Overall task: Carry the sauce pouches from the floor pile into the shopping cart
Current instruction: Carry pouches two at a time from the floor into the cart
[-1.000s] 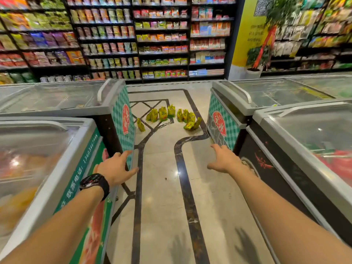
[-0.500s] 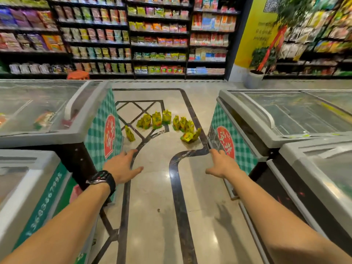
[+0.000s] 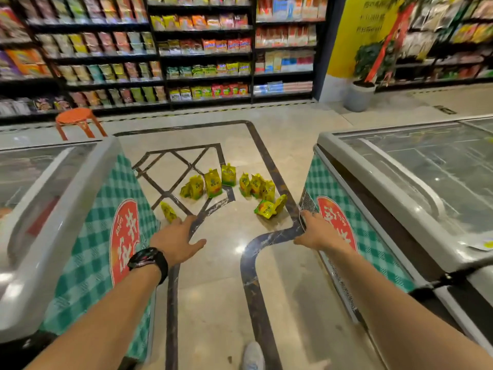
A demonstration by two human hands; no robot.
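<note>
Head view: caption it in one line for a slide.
Empty left hand and right hand reach between chest freezers toward sauce pouches on the floor.

Freezer end (image 3: 90,263) left of sauce pouches (image 3: 213,182): red oval (image 3: 125,241) reads "安井", sideways. Opposite freezer end (image 3: 373,236), right of pouches: second oval (image 3: 342,216), partly covered. Pouch print unreadable.

Chest freezers (image 3: 61,209) (image 3: 416,188) flank aisle; orange stool (image 3: 76,119) (by shelves (image 3: 202,49)); potted plant (image 3: 362,84).
</note>
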